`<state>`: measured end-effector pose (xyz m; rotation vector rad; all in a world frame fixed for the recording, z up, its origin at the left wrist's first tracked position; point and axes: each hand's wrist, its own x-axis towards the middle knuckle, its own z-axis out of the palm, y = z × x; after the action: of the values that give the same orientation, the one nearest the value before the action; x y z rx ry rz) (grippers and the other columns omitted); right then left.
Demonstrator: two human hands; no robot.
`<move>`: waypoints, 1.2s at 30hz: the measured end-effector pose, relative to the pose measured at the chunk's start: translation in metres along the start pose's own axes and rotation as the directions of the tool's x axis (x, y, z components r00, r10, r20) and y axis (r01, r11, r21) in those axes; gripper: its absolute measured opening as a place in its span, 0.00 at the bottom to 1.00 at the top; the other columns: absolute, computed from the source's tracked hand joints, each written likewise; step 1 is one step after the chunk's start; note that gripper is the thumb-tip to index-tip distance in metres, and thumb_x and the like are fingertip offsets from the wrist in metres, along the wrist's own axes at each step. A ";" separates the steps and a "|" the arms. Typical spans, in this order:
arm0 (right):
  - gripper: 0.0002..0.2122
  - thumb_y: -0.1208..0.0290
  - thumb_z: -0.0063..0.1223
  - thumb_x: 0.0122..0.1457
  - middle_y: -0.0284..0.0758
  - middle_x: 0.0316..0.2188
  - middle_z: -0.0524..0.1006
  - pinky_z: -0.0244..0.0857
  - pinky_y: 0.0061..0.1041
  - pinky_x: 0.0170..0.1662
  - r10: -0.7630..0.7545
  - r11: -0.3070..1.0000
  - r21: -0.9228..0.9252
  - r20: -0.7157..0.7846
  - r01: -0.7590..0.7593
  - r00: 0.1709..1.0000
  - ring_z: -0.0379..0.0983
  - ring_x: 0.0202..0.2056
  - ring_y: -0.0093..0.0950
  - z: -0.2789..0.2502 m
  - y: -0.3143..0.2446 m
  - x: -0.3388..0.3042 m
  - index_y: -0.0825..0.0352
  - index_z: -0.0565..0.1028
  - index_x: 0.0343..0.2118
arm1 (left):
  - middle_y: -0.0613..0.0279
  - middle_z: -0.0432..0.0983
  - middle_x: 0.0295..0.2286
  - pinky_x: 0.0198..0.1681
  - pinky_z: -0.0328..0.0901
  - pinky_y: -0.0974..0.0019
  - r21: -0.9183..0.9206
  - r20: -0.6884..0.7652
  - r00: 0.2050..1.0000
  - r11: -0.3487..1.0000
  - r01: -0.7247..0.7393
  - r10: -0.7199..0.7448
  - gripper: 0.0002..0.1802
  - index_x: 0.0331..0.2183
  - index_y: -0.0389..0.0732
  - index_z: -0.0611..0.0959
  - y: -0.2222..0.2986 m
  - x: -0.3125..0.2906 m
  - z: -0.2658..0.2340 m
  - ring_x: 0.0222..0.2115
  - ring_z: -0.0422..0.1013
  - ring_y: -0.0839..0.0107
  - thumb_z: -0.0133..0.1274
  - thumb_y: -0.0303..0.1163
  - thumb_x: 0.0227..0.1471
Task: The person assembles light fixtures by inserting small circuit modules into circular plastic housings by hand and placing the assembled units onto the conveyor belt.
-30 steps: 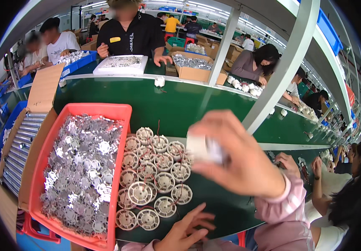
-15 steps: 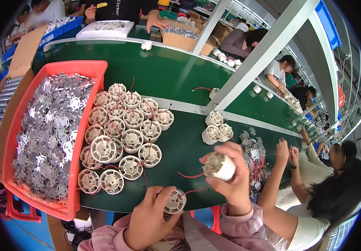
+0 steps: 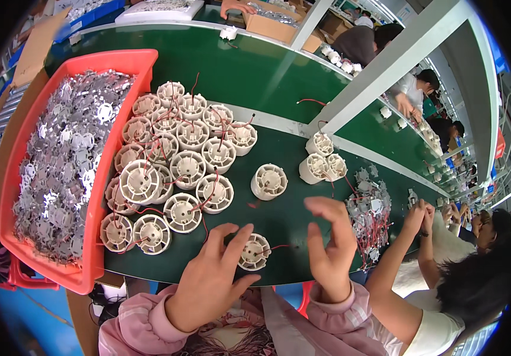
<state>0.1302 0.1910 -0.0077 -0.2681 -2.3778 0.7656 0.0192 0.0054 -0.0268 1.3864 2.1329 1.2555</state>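
Near the front edge of the green table, a round white plastic housing with spokes and a red wire (image 3: 254, 252) stands beside my left hand (image 3: 208, 288). My left thumb and index finger are spread along its left and near sides, and I cannot tell whether they touch it. My right hand (image 3: 334, 249) hovers to the right, thumb and fingers apart, holding nothing. Beyond the hands, a single white housing (image 3: 269, 182) stands on the table. To the left is a cluster of similar housings (image 3: 188, 169) with red and dark wires.
A red bin (image 3: 98, 249) full of flat silver metal parts stands at the left. Right of my right hand lies a heap of metal parts with red wires (image 3: 371, 207). Three housings (image 3: 315, 168) stand by a grey post (image 3: 380, 77). A co-worker's arms (image 3: 406, 243) are at the right.
My right hand has let go of a white housing, which now stands on the table, and has opened. My left fingers have spread from the housing they held. The view has shifted.
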 end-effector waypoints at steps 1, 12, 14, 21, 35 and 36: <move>0.20 0.89 0.53 0.45 0.43 0.48 0.69 0.64 0.31 0.48 0.008 1.000 0.007 0.006 -0.008 1.000 0.70 0.46 0.34 0.001 -0.006 -0.003 0.71 0.71 0.44 | 0.48 0.63 0.43 0.33 0.69 0.60 0.000 0.005 1.000 1.000 0.011 -0.011 0.37 0.53 0.37 0.66 0.000 -0.001 0.002 0.35 0.70 0.53 0.60 0.23 0.38; 0.27 0.88 0.55 0.39 0.43 0.45 0.70 0.65 0.34 0.44 0.032 0.998 0.031 0.356 -0.046 0.934 0.68 0.41 0.41 0.008 -0.027 -0.015 0.68 0.72 0.48 | 0.44 0.64 0.44 0.35 0.68 0.59 -0.051 -0.111 0.989 0.993 -0.104 0.098 0.32 0.51 0.33 0.66 -0.014 0.001 0.013 0.36 0.70 0.51 0.55 0.18 0.41; 0.28 0.86 0.58 0.38 0.43 0.44 0.70 0.65 0.34 0.43 -0.055 0.998 0.045 0.372 0.041 0.927 0.68 0.40 0.40 0.015 -0.018 -0.012 0.68 0.72 0.49 | 0.45 0.66 0.42 0.34 0.68 0.61 -0.078 -0.142 0.986 0.992 -0.096 0.084 0.31 0.50 0.33 0.68 -0.013 0.003 0.017 0.34 0.71 0.53 0.55 0.17 0.42; 0.34 0.77 0.67 0.32 0.41 0.42 0.70 0.65 0.33 0.38 -0.090 0.994 -0.023 0.335 0.104 0.938 0.68 0.35 0.38 0.022 -0.013 -0.021 0.67 0.71 0.50 | 0.51 0.73 0.30 0.29 0.68 0.67 -0.154 -0.166 0.983 0.986 0.057 -0.083 0.16 0.40 0.34 0.77 0.005 -0.001 0.012 0.28 0.73 0.60 0.55 0.19 0.44; 0.28 0.75 0.68 0.35 0.41 0.44 0.71 0.65 0.31 0.35 -0.020 0.998 -0.049 0.301 0.036 0.953 0.70 0.31 0.38 0.013 -0.003 -0.020 0.68 0.74 0.46 | 0.60 0.64 0.15 0.17 0.52 0.67 0.276 -0.006 0.982 0.944 -0.180 0.189 0.07 0.20 0.36 0.76 -0.015 0.007 0.014 0.14 0.59 0.65 0.56 0.25 0.46; 0.26 0.75 0.67 0.37 0.41 0.44 0.72 0.65 0.32 0.35 -0.023 0.998 -0.046 0.297 0.039 0.955 0.70 0.30 0.38 0.012 -0.002 -0.017 0.68 0.74 0.45 | 0.61 0.65 0.15 0.15 0.51 0.69 0.346 -0.029 0.971 0.914 -0.212 0.237 0.08 0.21 0.36 0.76 -0.015 0.009 0.016 0.12 0.59 0.68 0.56 0.25 0.49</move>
<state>0.1368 0.1775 -0.0225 -0.1437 -2.6796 0.7766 0.0164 0.0184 -0.0457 1.7987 2.3797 1.0566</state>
